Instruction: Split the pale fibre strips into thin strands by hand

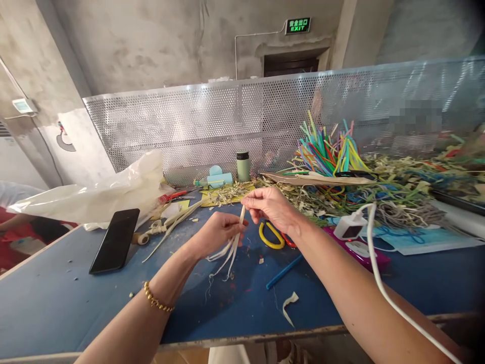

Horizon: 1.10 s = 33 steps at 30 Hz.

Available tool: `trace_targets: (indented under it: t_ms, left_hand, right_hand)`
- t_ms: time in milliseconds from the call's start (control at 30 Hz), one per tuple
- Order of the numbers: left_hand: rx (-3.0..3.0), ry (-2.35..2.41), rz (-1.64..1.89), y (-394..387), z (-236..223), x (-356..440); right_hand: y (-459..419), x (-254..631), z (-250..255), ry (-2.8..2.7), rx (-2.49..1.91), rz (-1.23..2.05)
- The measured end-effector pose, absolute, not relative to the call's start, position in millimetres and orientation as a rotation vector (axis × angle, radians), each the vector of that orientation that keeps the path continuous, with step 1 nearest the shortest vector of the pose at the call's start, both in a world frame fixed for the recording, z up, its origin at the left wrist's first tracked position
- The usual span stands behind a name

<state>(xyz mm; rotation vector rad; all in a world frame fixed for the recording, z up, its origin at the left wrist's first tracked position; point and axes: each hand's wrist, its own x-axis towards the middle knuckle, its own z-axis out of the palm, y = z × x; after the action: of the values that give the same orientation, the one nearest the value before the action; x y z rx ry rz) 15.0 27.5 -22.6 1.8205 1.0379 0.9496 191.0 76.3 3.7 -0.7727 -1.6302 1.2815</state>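
My left hand (pixel 216 233) is closed round a small bundle of pale, flat strips (pixel 229 253) that hang down towards the blue table (pixel 56 298). My right hand (pixel 270 206) pinches the top end of one strip just above the left hand. Both hands are held a little over the table's middle. A gold bead bracelet (pixel 156 300) sits on my left wrist. Yellow-handled scissors (pixel 271 236) lie on the table right below my right hand.
A black phone (pixel 115 240) lies at left beside a white plastic bag (pixel 102 194). A heap of coloured and pale strips (pixel 359 177) fills the right rear. A white charger and cable (pixel 354 227), a blue stick (pixel 284 271) and a green bottle (pixel 243 166) are nearby. A perforated metal screen (pixel 189 121) backs the table.
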Motion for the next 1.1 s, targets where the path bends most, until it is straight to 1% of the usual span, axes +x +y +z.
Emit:
trace_targets:
  t_ms: [67,233,333,533,767,900,1100]
  left_hand:
    - [1.903,1.035,0.934,27.5,-21.9,13.7]
    - [2.139,1.145,1.024,24.5,-15.3,10.9]
    - [2.192,1.177,0.960,21.4,-11.3,9.7]
    - [1.834,1.094,0.863,17.7,-7.2,7.1]
    - [1.583,1.048,0.951,24.7,-11.1,-1.1]
    - [1.542,1.095,1.034,29.2,-18.8,6.2]
    - [1.674,1.245,1.082,35.9,-24.3,7.3]
  right_hand:
    - [74.8,190.1,4.9,-1.628,-0.772,1.264]
    - [70.3,189.2,9.4,-1.632,-0.735,1.226]
    - [69.3,191.2,13.8,-1.574,-0.714,1.192]
    - [69.7,198.7,21.6,-1.492,-0.645,1.116]
    - [74.2,204.2,23.8,-1.455,-0.643,1.112]
    - [78.1,209.5,25.1,-1.443,-0.655,1.047]
    - [83.7,212.9,25.4,-1.443,-0.719,0.984]
